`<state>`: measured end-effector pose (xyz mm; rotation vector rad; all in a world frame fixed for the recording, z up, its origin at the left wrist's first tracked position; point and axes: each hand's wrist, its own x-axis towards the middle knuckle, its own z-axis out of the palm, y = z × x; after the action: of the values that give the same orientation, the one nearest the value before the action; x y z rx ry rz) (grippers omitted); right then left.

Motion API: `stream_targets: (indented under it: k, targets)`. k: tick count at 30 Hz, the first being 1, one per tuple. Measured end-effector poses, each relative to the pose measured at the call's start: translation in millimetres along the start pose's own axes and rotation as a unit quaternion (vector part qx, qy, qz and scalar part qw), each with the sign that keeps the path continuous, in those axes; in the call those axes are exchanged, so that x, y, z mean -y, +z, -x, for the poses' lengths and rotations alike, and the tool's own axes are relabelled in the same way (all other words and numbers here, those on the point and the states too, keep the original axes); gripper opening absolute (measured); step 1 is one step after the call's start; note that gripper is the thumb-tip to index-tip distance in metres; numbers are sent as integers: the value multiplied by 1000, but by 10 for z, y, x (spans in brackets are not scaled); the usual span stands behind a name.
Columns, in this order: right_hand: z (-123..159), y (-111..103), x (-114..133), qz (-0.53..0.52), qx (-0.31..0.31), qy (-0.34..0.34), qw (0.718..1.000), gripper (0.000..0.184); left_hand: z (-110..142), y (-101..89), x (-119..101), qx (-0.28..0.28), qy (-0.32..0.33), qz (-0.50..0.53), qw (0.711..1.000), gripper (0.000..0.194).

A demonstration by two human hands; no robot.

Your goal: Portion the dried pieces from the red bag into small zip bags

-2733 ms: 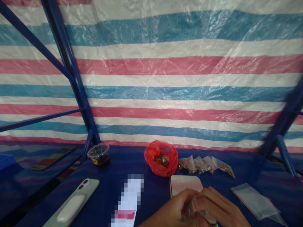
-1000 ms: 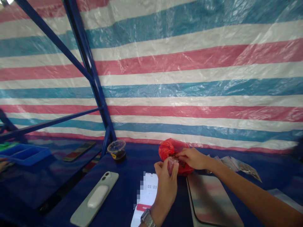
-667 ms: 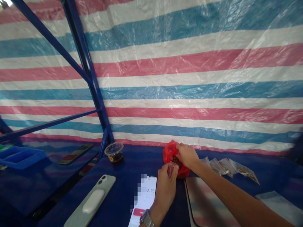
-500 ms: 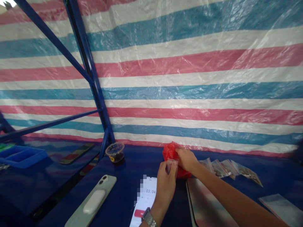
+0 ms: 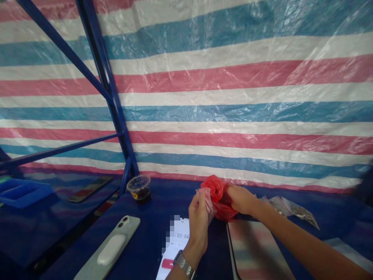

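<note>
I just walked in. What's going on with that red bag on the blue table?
Someone's left hand is pinching a small clear plastic bag right beside a crumpled red plastic bag. The right hand is at the red bag, its fingertips out of sight, so I can't tell what they grip. To the right lie small clear bags with brown contents, partly hidden by the forearm. A lit phone showing running digits lies by the left wrist.

Right hand [image 5: 241, 199] fingertips hidden by red bag [image 5: 214, 187]; pale phone [image 5: 130, 228], left of left hand [image 5: 198, 219], cut by bottom edge
</note>
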<state>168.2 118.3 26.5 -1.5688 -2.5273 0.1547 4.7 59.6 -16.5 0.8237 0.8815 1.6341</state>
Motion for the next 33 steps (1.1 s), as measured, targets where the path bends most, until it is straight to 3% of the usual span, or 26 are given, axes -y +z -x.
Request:
stream_targets:
  k: [5,8,14,21,27,33]
  targets:
    - [57,24,48,2,-1,8,1000,58,-11,45,17,5,11,18,1000,63]
    - [73,44,50,-25,-5,5,1000,61,-14,51,21,-17,-19,29,999,68]
    - [83,114,20,-94,-9,-1,995,49,-14,55,-35,-46,-56,49,996,69]
    - [62,193,-24,-204,-33,7,978,44,-24,-1,-17,-13,-78,50,996,61]
    - [9,225,-20,-296,-62,4,953,36,-116,-130,94,17,31,-84,996,59]
    - [170,88,-43,-353,-104,-9,930,38,-85,-250,71,59,71,-149,984,48]
